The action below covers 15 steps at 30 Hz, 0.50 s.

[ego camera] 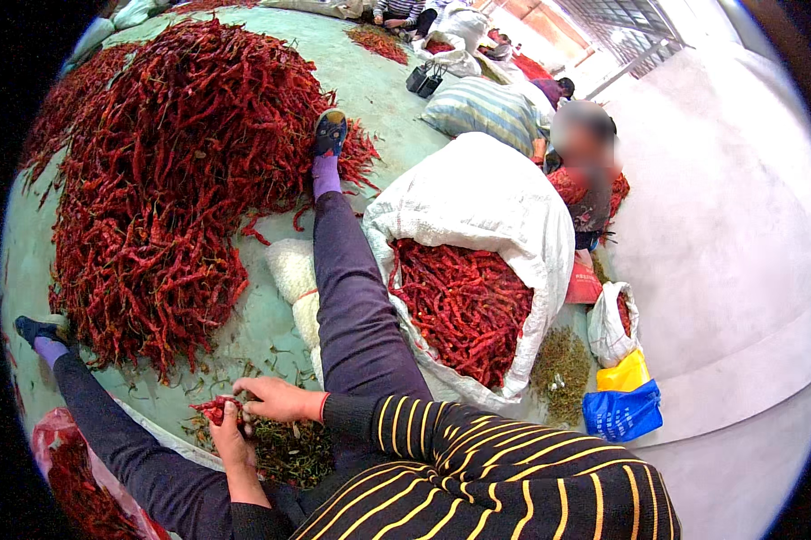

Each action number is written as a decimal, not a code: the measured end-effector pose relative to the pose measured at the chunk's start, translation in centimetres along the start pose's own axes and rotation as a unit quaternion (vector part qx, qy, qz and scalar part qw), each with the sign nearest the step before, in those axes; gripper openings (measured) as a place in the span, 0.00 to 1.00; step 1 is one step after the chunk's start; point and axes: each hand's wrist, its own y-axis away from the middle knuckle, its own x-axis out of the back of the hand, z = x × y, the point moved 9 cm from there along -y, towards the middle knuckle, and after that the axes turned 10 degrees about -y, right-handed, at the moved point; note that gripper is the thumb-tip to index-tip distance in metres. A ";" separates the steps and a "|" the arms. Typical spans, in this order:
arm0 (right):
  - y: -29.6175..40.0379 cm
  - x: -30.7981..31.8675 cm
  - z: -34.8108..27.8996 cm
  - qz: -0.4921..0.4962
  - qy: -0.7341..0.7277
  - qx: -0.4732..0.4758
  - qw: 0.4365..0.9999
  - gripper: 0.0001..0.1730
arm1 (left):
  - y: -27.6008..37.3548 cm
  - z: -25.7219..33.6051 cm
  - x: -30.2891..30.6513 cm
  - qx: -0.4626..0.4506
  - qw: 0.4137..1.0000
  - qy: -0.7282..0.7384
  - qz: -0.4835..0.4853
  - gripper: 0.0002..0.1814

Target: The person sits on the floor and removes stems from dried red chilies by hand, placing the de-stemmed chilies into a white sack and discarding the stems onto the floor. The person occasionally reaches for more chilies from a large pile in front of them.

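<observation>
My left hand (232, 435) is closed on a small bunch of dried red chili peppers (210, 409), which stick out to the left above the thumb. Close beside it, my right hand (274, 398) has its fingertips at the stem side of the bunch; whether they pinch anything cannot be made out. Beneath both hands lies a heap of green-brown pepper stems (294, 449) between my legs. A large pile of dried red chili peppers (169, 155) spreads on the floor ahead. Right of my outstretched leg stands a white woven sack (486, 182), its mouth open, full of red peppers.
A pink-red bag (75, 466) of peppers is at lower left. A rolled white mesh sack (291, 270) touches my leg. More stems (562, 371), a blue bag (623, 412) and a small white sack (608, 331) lie at right. A person (584, 182) sits behind the big sack; others are farther back.
</observation>
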 end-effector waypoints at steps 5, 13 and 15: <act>-0.4 -0.8 1.4 -0.126 0.044 0.023 0.991 0.14 | 0.2 0.6 -1.2 -0.001 0.999 -0.030 -0.010 0.07; 2.8 -4.1 0.3 -0.272 0.007 -0.007 0.962 0.17 | -0.8 -1.3 3.8 0.019 0.992 0.012 0.120 0.07; 0.2 -1.6 2.2 -0.225 0.149 -0.103 0.957 0.17 | -1.7 -1.1 2.8 -0.006 0.994 -0.036 0.100 0.09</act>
